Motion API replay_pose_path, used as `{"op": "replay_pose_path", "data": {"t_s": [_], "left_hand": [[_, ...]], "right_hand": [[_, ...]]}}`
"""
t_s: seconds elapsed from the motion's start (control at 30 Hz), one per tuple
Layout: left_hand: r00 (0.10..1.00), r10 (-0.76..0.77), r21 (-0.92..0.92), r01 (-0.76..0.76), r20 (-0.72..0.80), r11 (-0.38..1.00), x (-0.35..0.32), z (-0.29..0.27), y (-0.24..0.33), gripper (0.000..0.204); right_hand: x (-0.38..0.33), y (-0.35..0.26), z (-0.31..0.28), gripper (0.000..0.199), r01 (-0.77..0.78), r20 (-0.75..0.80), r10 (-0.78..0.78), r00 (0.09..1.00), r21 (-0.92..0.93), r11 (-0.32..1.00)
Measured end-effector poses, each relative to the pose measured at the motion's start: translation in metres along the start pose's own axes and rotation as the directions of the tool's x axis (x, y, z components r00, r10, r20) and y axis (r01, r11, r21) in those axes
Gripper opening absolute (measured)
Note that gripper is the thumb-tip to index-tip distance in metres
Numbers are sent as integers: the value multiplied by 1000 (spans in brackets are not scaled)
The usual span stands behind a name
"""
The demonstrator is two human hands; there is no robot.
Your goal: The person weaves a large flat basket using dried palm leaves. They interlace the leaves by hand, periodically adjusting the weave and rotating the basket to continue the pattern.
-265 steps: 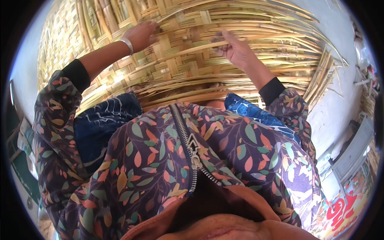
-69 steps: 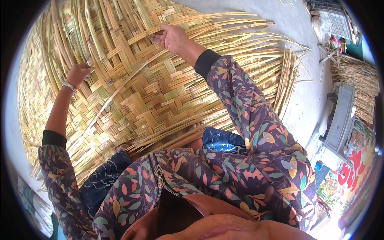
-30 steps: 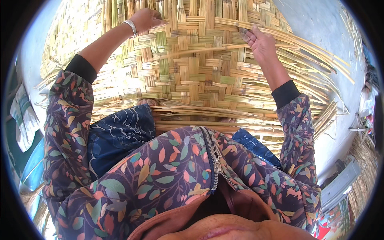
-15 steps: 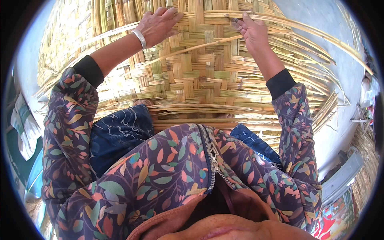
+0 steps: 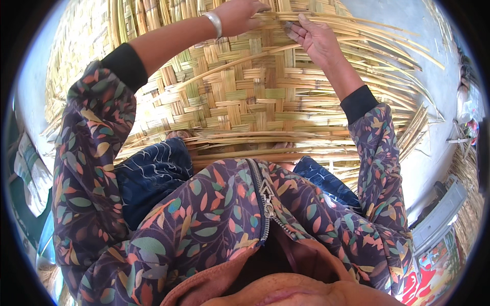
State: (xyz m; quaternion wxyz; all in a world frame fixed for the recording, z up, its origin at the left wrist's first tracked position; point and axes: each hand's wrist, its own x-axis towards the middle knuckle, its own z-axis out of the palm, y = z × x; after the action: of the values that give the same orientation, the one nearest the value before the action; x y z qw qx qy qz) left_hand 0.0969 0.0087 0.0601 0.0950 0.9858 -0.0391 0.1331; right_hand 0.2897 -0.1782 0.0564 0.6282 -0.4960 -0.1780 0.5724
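Head view: the mat lies before the person, the right hand pinching its strips, apparently to steady them, the left hand bent just beside, its grip impossible to tell.

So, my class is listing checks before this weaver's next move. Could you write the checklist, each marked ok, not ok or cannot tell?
1. Both hands at the mat: ok. The left hand is near the picture's upper edge, the right hand to its right.
2. Left hand gripping a strip: cannot tell; its fingertips are unclear.
3. Right hand pinching a strip: cannot tell; its thumb and fingers are at the strips, but the grip is unclear.
4. Long strip in line with the rows: not ok; it slants across the weave.
5. Strip ends on the right even: not ok; they fan out at different lengths.
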Motion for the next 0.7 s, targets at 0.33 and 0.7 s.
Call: {"op": "replay_pose_path", "data": {"t_s": [0.33,0.7], "left_hand": [[792,-600,-462,576,112,675,26,-13,32,28],[513,-832,-593,744,209,310,18,-10,32,33]], "right_hand": [[12,-42,14,32,29,2,-31,1000,-406,914],[81,-24,33,32,-38,-39,17,999,-619,784]]}}
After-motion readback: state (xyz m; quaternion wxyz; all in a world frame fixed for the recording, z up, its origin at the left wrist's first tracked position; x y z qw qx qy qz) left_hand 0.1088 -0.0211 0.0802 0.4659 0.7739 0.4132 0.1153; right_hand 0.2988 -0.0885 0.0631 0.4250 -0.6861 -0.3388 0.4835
